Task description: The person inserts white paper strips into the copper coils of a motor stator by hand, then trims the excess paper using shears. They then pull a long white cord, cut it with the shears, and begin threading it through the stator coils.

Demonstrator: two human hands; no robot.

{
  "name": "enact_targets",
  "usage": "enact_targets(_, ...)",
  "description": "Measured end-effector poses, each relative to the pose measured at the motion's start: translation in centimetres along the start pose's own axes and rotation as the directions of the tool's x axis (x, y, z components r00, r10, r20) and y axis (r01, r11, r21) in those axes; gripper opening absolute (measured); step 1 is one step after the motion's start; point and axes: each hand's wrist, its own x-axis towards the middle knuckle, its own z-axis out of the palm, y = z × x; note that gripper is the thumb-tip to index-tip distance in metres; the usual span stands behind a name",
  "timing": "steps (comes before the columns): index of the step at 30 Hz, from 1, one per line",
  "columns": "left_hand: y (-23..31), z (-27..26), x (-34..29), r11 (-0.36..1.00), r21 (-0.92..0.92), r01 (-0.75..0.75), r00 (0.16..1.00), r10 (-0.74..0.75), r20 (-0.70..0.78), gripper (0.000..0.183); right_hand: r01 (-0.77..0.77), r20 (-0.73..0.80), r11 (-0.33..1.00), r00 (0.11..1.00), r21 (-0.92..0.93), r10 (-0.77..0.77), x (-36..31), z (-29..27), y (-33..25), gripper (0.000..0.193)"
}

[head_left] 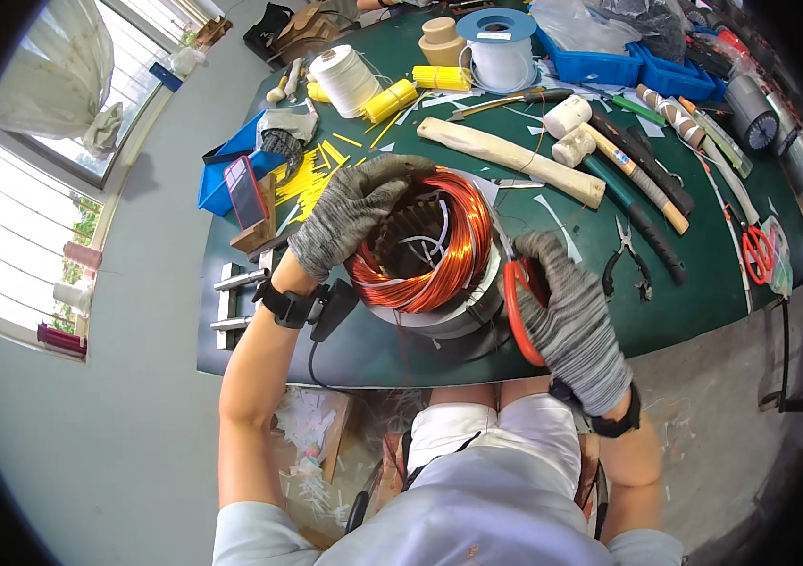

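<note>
Red-handled scissors point(517, 319) point forward beside copper coil point(468, 247).

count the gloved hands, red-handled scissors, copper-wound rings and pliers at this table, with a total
Gloved hands: 2, left hand and right hand
Red-handled scissors: 2, one pair in the right hand, one at the table's right
Copper-wound rings: 1
Pliers: 1
Total: 6

Daylight's pouring in on my left through a white-framed, metal-barred window point(10, 231); I've got a sheer whitish curtain point(48, 71) bunched farther along, a plain pale-grey wall point(142, 283), a dark-green-topped workbench point(680, 316) and scuffed grey flooring point(703, 401).
</note>
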Motion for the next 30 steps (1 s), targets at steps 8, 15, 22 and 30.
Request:
enact_targets(8, 0.4, -0.4, 0.5, 0.999, -0.031, 0.016, 0.998, -0.014, 0.066, 0.031, 0.107, 0.132, 0.940, 0.989, -0.325, -0.066, 3.4, -2.9, 0.2, 0.035)
enact_targets(15, 0.4, -0.2, 3.2, 0.978, -0.209, -0.006, 0.983, 0.043, 0.177, 0.052, 0.252, 0.238, 0.924, 0.953, -0.289, -0.186, 5.2, -4.8, -1.7, 0.037)
enact_targets(22, 3.1, 0.2, 2.5, 0.893, 0.348, -0.285, 0.952, 0.223, 0.209, 0.056, 0.208, 0.357, 0.808, 0.934, -0.551, 0.003, 4.2, -6.0, -1.9, 0.044)
enact_targets(30, 4.9, 13.6, -3.4, 0.585, 0.788, 0.191, 0.795, 0.379, -0.474, 0.033, 0.336, 0.371, 0.699, 0.922, -0.631, -0.108, 4.9, -6.4, -2.5, 0.051)
